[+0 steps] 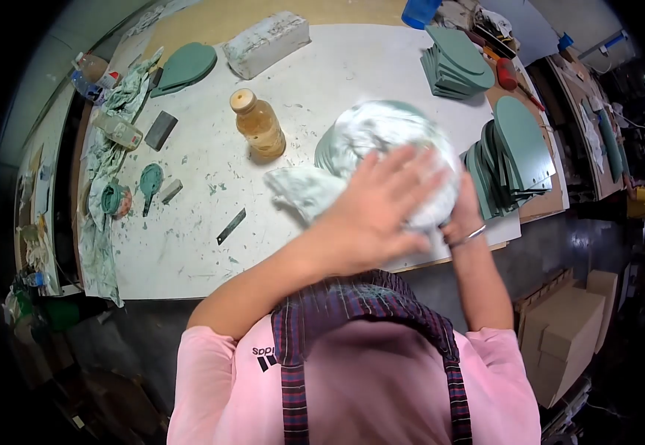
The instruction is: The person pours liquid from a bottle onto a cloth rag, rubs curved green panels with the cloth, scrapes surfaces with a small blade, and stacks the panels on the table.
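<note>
Amber-coloured liquid is inside the clear upright bottle with the pale round cap [261, 133], which stands on the white flat tabletop [318, 74]. To the left of this bottle, near the table edge, we see the small round jar with reddish side [116, 200], and in it there is dark green paste. Farther than the jar, the clear bottle with some label [118, 130] is lying on its side; what is in it, we cannot tell.

To the right of the amber bottle and a little closer to us is the crumpled white and pale green cloth [382, 133]. It lies over the rounded green stack of thin pieces [324, 150], whose edge shows at the cloth's left side. Our left hand [385, 204] is wide open, with the fingers spread and the palm down upon the cloth; it is a bit blurred. Our right hand [465, 200], with the metal bracelet [471, 236] at its wrist, is at the right side of the cloth. Its fingers are mostly hidden, so we cannot tell how wide they are or how they hold.

Between the amber bottle and the jar are the green round-headed tool [150, 179] and the dark grey block [160, 130].
</note>
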The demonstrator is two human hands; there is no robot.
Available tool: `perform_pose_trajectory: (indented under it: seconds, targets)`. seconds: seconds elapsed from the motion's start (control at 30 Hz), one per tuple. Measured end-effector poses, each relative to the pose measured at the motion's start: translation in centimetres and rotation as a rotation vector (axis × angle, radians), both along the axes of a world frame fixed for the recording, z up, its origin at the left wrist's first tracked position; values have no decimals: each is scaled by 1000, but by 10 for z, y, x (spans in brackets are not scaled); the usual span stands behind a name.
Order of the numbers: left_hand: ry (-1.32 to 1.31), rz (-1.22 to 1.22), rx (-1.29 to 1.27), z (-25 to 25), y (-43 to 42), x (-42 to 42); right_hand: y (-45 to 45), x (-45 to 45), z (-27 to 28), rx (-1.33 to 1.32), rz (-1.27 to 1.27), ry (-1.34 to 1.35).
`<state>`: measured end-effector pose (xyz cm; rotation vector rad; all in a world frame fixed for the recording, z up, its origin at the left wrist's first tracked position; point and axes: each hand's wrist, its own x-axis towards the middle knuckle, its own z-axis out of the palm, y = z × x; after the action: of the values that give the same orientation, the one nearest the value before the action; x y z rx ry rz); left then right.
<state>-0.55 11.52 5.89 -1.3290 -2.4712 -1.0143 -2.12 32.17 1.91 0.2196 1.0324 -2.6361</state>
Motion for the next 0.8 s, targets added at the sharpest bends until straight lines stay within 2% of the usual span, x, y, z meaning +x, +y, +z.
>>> perform_pose_trajectory:
  seconds: [0.03, 0.07, 0.13, 0.17, 0.2, 0.23, 0.27, 0.3, 0.33, 0.37, 0.4, 0.43, 0.47, 0.5, 0.53, 0.57, 0.63, 0.7, 0.73, 0.8]
  targets:
    - [137, -21, -106, -8, 6, -3, -20, 24, 5, -57, -117, -115]
    - [152, -7, -110, -13, 0, -12, -38, 30, 21, -34, -169, -162]
    - [106, 275, -125, -17, -33, -40, -36, 31, 7, 100, 88, 185]
    - [-238, 378, 115, -35, -63, -56, -40, 39, 9, 88, 88, 191]
    - [-580, 470, 365, -31, -80, -66, -45, 46, 14, 160, 106, 157]
    - [-572, 471, 366, -32, -83, -64, -48, 47, 17, 237, 123, 121]
    - [-493, 541, 552, -32, -86, -58, -51, 43, 17, 234, 117, 130]
    - [-426, 606, 730, -22, -87, -44, -55, 42, 14, 344, 133, 104]
    - [-448, 471, 626, 0, -73, -22, -58, 43, 8, 457, 159, 69]
    - [-183, 282, 395, 0, -58, -12, -61, 40, -8, 373, 202, 95]
    - [59, 120, 144, 8, -41, -6, -76, 48, -11, 410, -21, 65]
    - [194, 103, -16, 8, -28, 0, -82, 51, -20, 508, -21, 205]
    - [199, 111, -7, 8, -30, 0, -82, 52, -27, 606, -26, 347]
    - [78, 209, -97, 5, -35, -1, -77, 56, 12, 472, 222, -103]
    - [-42, 289, -186, 0, -38, -5, -81, 63, 6, 522, 167, 150]
    - [-24, 304, -76, -15, -48, -8, -76, 67, -9, 515, 211, 155]
    - [-434, 389, 23, -41, -74, -7, -66, 76, -14, 511, 232, 153]
    - [-746, 445, 439, -84, -96, 10, -61, 84, 7, 448, 243, 106]
    - [-752, 428, 427, -85, -93, 23, -60, 85, 8, 445, 223, 98]
    - [-802, 670, 708, -83, -89, 47, -60, 88, 7, 428, 138, 240]
